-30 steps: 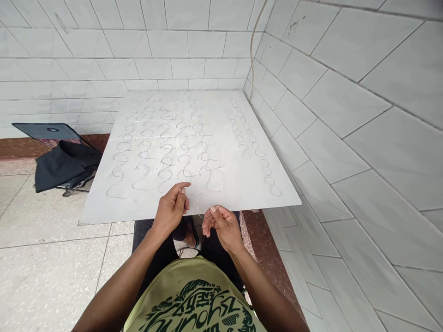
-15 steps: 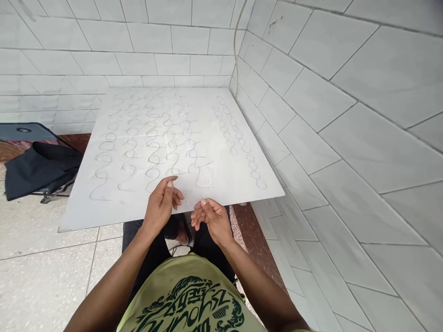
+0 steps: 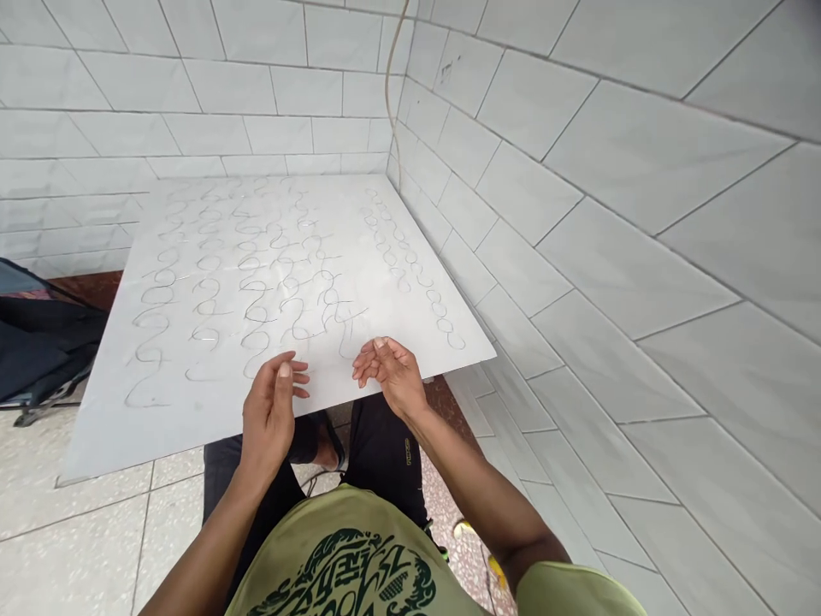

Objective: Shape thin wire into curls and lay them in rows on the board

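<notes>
A white board [image 3: 103, 428] lies flat before me, covered with several thin wire pieces bent into S-curves [image 3: 256, 291]. A linked chain of wire loops [image 3: 410, 265] runs along its right side. My left hand [image 3: 273, 411] hovers at the board's front edge, thumb up and fingers loosely apart, holding nothing I can see. My right hand [image 3: 388, 368] rests over the front edge near the closest S-curve, its fingertips bunched together and pointing left. Whatever they pinch is too thin to see.
White tiled walls [image 3: 609, 214] close in the right side and the back. A thin cable [image 3: 390, 85] hangs down the corner. A black bag on a folding chair [image 3: 38, 342] sits on the floor at the left. My legs and a sandalled foot [image 3: 321, 441] are under the board.
The view has swung right and down. My hands have drawn apart: the left has dropped lower, the right has moved up over the board. The thin wire seen between them earlier no longer shows.
</notes>
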Demonstrator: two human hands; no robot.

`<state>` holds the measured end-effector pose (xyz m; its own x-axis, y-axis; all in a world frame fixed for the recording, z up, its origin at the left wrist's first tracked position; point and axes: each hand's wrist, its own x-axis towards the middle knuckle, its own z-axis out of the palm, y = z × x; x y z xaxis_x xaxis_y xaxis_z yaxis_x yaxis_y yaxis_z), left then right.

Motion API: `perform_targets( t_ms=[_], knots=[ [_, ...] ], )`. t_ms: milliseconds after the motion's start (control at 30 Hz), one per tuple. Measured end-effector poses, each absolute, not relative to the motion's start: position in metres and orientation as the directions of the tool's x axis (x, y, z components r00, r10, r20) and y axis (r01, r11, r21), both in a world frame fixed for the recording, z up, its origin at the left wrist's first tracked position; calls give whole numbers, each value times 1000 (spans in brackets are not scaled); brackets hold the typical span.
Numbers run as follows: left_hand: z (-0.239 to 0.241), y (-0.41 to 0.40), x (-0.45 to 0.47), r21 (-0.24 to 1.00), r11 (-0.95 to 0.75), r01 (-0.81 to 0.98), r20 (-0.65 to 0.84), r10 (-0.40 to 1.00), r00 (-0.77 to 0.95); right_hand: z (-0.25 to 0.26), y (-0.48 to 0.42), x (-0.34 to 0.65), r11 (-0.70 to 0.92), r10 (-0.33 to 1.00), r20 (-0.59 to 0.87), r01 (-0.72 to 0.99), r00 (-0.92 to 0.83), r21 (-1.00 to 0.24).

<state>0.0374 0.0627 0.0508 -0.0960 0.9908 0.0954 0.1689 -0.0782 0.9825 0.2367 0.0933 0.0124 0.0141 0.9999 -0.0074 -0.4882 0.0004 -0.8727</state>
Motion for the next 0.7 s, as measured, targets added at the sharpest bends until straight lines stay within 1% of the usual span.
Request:
perform_targets(
  t_ms=[100,200,267,333,400,533,700],
  knots=[
    [37,50,32,947,-108,301,136,988,-72,18,123,253,42,998,15,-451,64,-891],
    [18,41,26,875,-176,452,202,979,-9,24,163,265,76,995,39,-425,95,-902],
    [5,38,23,810,-297,506,312,949,57,29,194,271,96,992,52,-403,117,-910],
    [-6,38,21,717,-452,531,457,880,132,34,229,275,97,989,48,-378,137,-921],
    [-16,40,20,638,-549,540,537,820,199,40,267,277,69,989,18,-346,149,-936],
    [-32,43,18,591,-593,546,546,793,270,48,348,274,19,985,-34,-298,171,-954],
    [-44,46,17,545,-598,588,550,784,288,46,439,262,-86,974,-128,-213,188,-973]
  ],
)
